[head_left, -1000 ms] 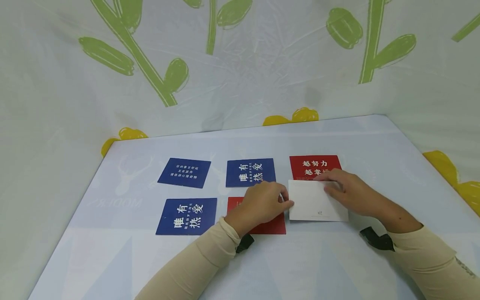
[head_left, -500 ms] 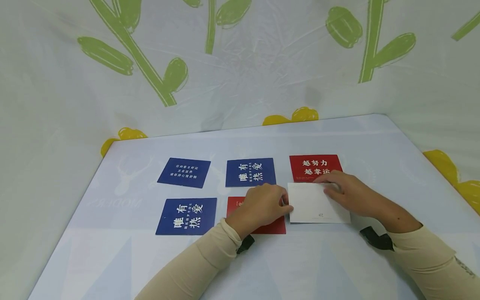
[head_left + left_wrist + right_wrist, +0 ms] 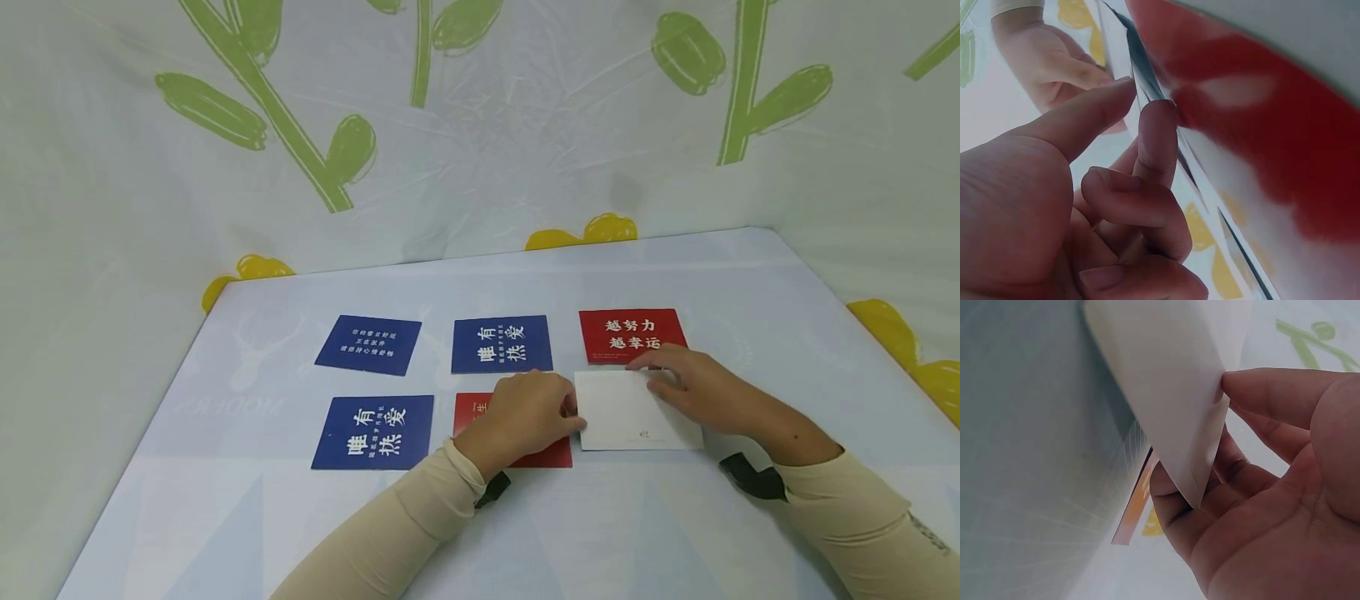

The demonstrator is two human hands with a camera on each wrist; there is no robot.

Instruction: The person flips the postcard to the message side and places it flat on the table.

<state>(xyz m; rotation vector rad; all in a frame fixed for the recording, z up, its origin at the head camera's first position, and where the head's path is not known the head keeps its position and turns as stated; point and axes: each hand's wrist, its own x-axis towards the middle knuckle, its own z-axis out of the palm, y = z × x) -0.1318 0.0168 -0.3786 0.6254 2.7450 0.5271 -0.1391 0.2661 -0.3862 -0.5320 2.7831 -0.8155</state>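
White card [image 3: 618, 421] at the right end of the nearer row on the bench [image 3: 420, 533], gripped by both hands: the left hand [image 3: 522, 417] pinches its left edge between thumb and finger, while the right hand [image 3: 697, 387] holds its far edge, thumb on the white face, other fingers [image 3: 1172, 506] behind. Just beyond lies a red card [image 3: 622, 329] with white characters. A second red card [image 3: 547, 452], partly hidden by the left hand, and three blue cards [image 3: 337, 442] lie to the left.
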